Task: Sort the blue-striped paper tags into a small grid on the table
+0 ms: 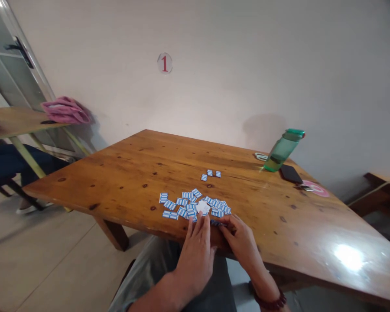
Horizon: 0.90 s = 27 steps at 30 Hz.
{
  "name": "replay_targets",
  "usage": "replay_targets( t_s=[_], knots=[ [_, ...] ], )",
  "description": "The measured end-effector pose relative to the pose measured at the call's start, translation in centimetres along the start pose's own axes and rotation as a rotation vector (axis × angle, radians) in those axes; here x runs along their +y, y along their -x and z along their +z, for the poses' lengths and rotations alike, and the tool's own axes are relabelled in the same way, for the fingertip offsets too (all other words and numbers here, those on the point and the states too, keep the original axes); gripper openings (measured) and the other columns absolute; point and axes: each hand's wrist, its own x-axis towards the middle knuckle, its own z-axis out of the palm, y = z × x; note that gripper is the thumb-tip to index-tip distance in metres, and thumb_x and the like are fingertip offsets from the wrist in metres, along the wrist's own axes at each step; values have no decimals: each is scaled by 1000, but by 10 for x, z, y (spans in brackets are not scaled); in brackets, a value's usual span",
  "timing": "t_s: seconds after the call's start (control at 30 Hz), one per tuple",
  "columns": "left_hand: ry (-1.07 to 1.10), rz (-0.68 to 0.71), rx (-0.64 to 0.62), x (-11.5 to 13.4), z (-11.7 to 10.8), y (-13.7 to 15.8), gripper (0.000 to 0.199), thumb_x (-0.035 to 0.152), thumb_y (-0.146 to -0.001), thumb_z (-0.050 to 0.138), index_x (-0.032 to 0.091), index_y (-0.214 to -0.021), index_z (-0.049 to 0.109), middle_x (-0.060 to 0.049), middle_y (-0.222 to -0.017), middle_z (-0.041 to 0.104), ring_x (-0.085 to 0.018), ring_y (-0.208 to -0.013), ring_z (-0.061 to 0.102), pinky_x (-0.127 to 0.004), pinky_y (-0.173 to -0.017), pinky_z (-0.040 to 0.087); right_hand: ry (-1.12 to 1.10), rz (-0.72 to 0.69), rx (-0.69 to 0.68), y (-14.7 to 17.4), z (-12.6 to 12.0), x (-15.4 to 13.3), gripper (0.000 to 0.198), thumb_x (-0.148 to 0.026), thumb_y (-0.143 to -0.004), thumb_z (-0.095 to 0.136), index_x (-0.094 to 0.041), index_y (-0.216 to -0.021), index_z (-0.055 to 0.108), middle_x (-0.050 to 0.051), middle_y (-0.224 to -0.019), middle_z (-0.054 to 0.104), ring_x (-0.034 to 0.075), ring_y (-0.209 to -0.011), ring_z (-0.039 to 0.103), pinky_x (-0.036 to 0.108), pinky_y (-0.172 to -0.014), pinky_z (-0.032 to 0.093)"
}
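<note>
Small blue-and-white striped cards (182, 202) lie in a loose, overlapping pile near the table's front edge. Among them is a plain white patch with a jagged outline (203, 207), perhaps cards turned over. My left hand (196, 251) reaches over the front of the pile, fingers stretched out and fingertips on the cards just below the white patch. To its right, my right hand (238, 234) has thumb and forefinger pinched together on a small card (215, 222) at the pile's near right side, partly hidden by the fingers. Three similar cards (209, 173) lie apart, farther back.
On the right of the wooden table (123, 173) stand a green bottle (282, 151), a coiled white cable (261, 156), a black phone (291, 174), keys (303, 187) and a pink disc (316, 189). A pink cloth (66, 110) lies on another table at left, where a person sits.
</note>
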Motion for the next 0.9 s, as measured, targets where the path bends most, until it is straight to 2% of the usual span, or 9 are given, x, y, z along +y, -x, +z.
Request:
replay_targets(
  t_s=[0.4, 0.53, 0.6, 0.67, 0.77, 0.9],
  knots=[
    [65, -33, -18, 2, -2, -3, 59, 8, -75, 39, 2, -132, 25, -20, -139, 27, -26, -131, 17, -52, -105, 19, -17, 0, 13, -2, 5, 3, 13, -21, -74, 47, -20, -76, 61, 2, -72, 64, 17, -67, 58, 26, -64, 42],
    [176, -38, 21, -1, 0, -2, 59, 6, -73, 40, 5, -131, 29, -19, -138, 31, -26, -131, 18, -53, -104, 18, -12, -17, 24, -2, 5, 1, 13, -21, -73, 48, -20, -73, 60, 2, -70, 63, 17, -65, 56, 26, -62, 40],
    [300, -48, 95, -2, -2, -1, 57, 7, -73, 42, 11, -130, 33, -16, -138, 34, -26, -130, 22, -51, -104, 19, -40, 8, 35, -2, 4, -2, 12, -22, -73, 49, -20, -71, 60, 1, -67, 61, 16, -62, 54, 25, -59, 39],
    [465, -100, 227, -3, -7, 0, 50, 11, -75, 45, 17, -124, 41, -13, -133, 43, -25, -126, 33, -48, -103, 25, -141, 71, 37, 1, 2, -8, 11, -26, -72, 53, -19, -70, 60, 1, -63, 60, 15, -57, 51, 24, -54, 37],
    [785, -280, 373, 0, -21, 1, 32, 19, -72, 55, 19, -104, 55, -9, -106, 62, -23, -102, 55, -40, -91, 40, -447, 177, 14, 8, 3, -24, 15, -32, -70, 59, -18, -69, 59, -1, -61, 58, 13, -55, 48, 23, -52, 36],
    [1307, -452, 286, 12, -35, 0, 23, 25, -63, 67, 16, -83, 60, -4, -79, 64, -18, -76, 59, -30, -73, 46, -835, 299, -13, 21, 11, -49, 21, -35, -64, 68, -17, -68, 58, -1, -65, 59, 12, -62, 50, 23, -59, 40]
  ],
)
